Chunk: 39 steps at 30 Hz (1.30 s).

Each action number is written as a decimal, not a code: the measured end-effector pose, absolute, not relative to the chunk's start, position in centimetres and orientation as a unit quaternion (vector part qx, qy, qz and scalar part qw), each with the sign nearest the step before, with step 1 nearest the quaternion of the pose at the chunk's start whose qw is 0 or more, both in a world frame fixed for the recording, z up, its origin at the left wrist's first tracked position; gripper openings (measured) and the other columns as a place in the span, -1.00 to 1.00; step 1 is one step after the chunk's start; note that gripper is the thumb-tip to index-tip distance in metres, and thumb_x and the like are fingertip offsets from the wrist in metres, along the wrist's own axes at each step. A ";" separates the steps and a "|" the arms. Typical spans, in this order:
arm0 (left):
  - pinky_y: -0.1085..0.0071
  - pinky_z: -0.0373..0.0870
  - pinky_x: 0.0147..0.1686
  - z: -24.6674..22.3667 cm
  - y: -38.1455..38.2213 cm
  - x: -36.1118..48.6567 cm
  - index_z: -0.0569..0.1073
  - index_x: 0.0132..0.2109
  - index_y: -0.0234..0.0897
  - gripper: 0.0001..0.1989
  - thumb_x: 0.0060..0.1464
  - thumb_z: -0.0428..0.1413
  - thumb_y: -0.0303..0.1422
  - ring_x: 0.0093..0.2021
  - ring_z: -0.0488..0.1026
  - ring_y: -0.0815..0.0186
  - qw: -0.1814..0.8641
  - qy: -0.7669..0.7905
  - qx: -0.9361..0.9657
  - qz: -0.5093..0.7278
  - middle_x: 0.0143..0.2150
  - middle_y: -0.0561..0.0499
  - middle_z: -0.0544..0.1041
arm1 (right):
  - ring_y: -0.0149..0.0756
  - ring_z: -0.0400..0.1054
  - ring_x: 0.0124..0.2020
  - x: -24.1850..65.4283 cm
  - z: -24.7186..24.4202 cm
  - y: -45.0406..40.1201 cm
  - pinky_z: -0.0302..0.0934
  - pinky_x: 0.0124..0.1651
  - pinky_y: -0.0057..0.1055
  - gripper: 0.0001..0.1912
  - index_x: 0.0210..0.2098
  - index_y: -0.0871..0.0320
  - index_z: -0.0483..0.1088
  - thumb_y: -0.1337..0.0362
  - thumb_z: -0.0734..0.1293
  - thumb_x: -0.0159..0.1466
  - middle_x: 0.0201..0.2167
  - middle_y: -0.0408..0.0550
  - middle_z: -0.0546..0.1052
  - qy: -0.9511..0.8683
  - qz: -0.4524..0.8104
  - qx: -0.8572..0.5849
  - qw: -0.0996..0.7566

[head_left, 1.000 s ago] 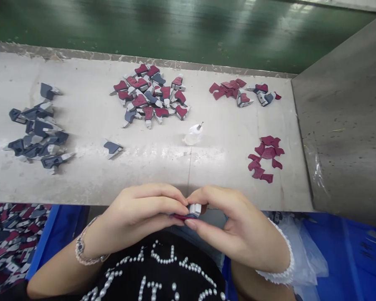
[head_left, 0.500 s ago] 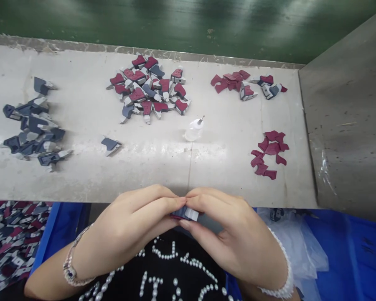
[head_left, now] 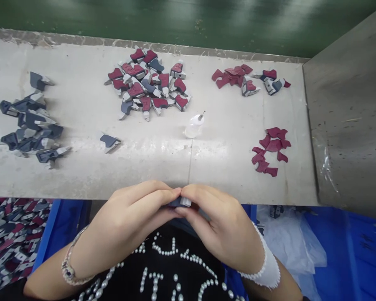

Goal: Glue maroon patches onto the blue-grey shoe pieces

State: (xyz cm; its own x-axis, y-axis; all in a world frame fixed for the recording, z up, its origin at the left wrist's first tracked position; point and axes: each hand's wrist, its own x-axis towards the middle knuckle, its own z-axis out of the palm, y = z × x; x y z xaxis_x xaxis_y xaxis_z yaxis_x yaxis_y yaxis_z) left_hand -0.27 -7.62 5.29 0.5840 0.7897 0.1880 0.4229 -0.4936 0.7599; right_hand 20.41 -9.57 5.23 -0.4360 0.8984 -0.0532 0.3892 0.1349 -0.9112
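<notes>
My left hand (head_left: 128, 221) and my right hand (head_left: 219, 225) meet at the near edge of the bench. Between their fingertips both grip a small grey-and-white plastic part (head_left: 182, 202), mostly covered by the fingers. Beyond them stands a small white squeeze bottle (head_left: 194, 126) with a thin metal tip. One loose grey-and-white part (head_left: 109, 141) lies to its left. Flat maroon pieces (head_left: 274, 145) are spread on the right, with another pile of maroon pieces (head_left: 232, 76) behind them.
A heap of maroon, grey and white parts (head_left: 147, 85) sits at the back centre of the bench (head_left: 150, 167). Grey parts (head_left: 33, 125) are piled at left. Below are a full bin (head_left: 12, 238) and a blue bin (head_left: 347, 251) with clear plastic bags. A metal panel (head_left: 347, 125) bounds the right.
Both hands, still gripping the part, have shifted slightly up and left in view. My right hand has moved inward, and less of the part shows between the fingers.
</notes>
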 end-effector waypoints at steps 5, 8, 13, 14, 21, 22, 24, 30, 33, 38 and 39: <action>0.51 0.61 -0.29 5.2 -7.3 -0.7 0.50 -0.06 -0.23 -0.78 0.13 0.24 -0.41 -0.27 0.60 0.33 0.371 0.369 0.801 0.292 -0.19 0.00 0.61 | -0.46 0.41 -0.24 21.2 6.3 -9.5 0.28 -0.18 -0.48 -0.79 -0.01 0.09 0.35 0.30 0.34 0.36 -0.24 -0.24 0.51 -0.675 0.518 -0.466 0.242; 0.51 0.62 -0.28 5.4 -7.4 -0.7 0.50 -0.06 -0.24 -0.75 0.09 0.26 -0.43 -0.28 0.60 0.33 0.379 0.357 0.799 0.300 -0.19 0.00 0.62 | -0.49 0.39 -0.24 21.1 6.9 -9.5 0.27 -0.18 -0.51 -0.81 -0.05 0.10 0.36 0.41 0.29 0.35 -0.26 -0.25 0.49 -0.678 0.525 -0.442 0.261; 0.55 0.60 -0.25 5.8 -7.8 -0.4 0.49 -0.09 -0.30 -0.76 0.07 0.28 -0.47 -0.27 0.59 0.36 0.388 0.347 0.793 0.315 -0.21 0.00 0.61 | -0.40 0.38 -0.18 20.9 6.9 -9.3 0.29 -0.10 -0.44 -0.88 -0.16 0.16 0.38 0.45 0.24 0.37 -0.25 -0.15 0.47 -0.687 0.535 -0.400 0.287; 0.57 0.60 -0.25 5.9 -7.9 -0.4 0.49 -0.10 -0.31 -0.77 0.07 0.28 -0.48 -0.26 0.58 0.37 0.392 0.347 0.791 0.316 -0.21 0.00 0.61 | -0.37 0.39 -0.19 21.0 6.8 -9.3 0.30 -0.11 -0.42 -0.90 -0.19 0.17 0.38 0.45 0.24 0.37 -0.29 -0.13 0.46 -0.687 0.536 -0.392 0.295; 0.58 0.57 -0.24 5.8 -8.1 -0.5 0.49 -0.11 -0.28 -0.77 0.06 0.29 -0.46 -0.26 0.57 0.41 0.392 0.369 0.787 0.300 -0.20 0.03 0.60 | -0.41 0.39 -0.27 21.1 5.6 -8.9 0.29 -0.20 -0.43 -0.91 -0.13 0.19 0.41 0.36 0.28 0.38 -0.29 -0.14 0.49 -0.652 0.578 -0.383 0.308; 0.59 0.56 -0.24 5.7 -8.0 -0.6 0.50 -0.12 -0.26 -0.77 0.05 0.30 -0.45 -0.26 0.57 0.41 0.393 0.376 0.784 0.300 -0.20 0.04 0.60 | -0.42 0.39 -0.29 21.1 5.5 -8.8 0.28 -0.21 -0.44 -0.91 -0.12 0.16 0.39 0.33 0.28 0.40 -0.29 -0.15 0.49 -0.647 0.579 -0.397 0.297; 0.59 0.56 -0.22 5.3 -7.8 -0.7 0.50 -0.13 -0.24 -0.78 0.05 0.30 -0.44 -0.25 0.58 0.41 0.404 0.388 0.772 0.300 -0.20 0.05 0.61 | -0.43 0.37 -0.32 20.9 5.4 -8.7 0.26 -0.25 -0.44 -0.89 -0.08 0.11 0.36 0.27 0.24 0.43 -0.32 -0.19 0.47 -0.644 0.578 -0.423 0.268; 0.55 0.54 -0.23 4.0 -8.2 -0.4 0.50 -0.15 -0.21 -0.77 0.05 0.27 -0.55 -0.25 0.57 0.42 0.452 0.411 0.720 0.330 -0.24 0.08 0.60 | -0.48 0.34 -0.33 20.6 5.7 -9.6 0.23 -0.26 -0.49 -0.82 0.01 0.06 0.28 0.33 0.26 0.41 -0.28 -0.25 0.46 -0.691 0.507 -0.444 0.260; 0.54 0.54 -0.24 3.7 -8.6 0.4 0.50 -0.16 -0.21 -0.74 0.02 0.27 -0.60 -0.27 0.56 0.42 0.443 0.405 0.701 0.386 -0.25 0.09 0.60 | -0.45 0.37 -0.28 20.3 6.0 -10.3 0.26 -0.22 -0.48 -0.80 0.02 0.10 0.27 0.35 0.27 0.40 -0.22 -0.20 0.49 -0.691 0.451 -0.484 0.292; 0.58 0.52 -0.21 3.8 -8.2 1.0 0.51 -0.11 -0.11 -0.70 0.02 0.30 -0.53 -0.24 0.56 0.44 0.526 0.448 0.619 0.375 -0.23 0.15 0.61 | -0.33 0.36 -0.25 20.1 6.5 -10.2 0.28 -0.20 -0.37 -0.82 0.01 0.19 0.32 0.37 0.23 0.42 -0.23 -0.09 0.51 -0.748 0.356 -0.474 0.299; 0.59 0.51 -0.20 3.9 -8.0 0.9 0.52 -0.10 -0.11 -0.71 0.03 0.30 -0.50 -0.24 0.56 0.44 0.545 0.449 0.619 0.344 -0.23 0.15 0.62 | -0.31 0.35 -0.26 20.1 6.6 -10.0 0.28 -0.22 -0.35 -0.82 0.01 0.23 0.33 0.38 0.22 0.43 -0.25 -0.06 0.51 -0.762 0.345 -0.466 0.289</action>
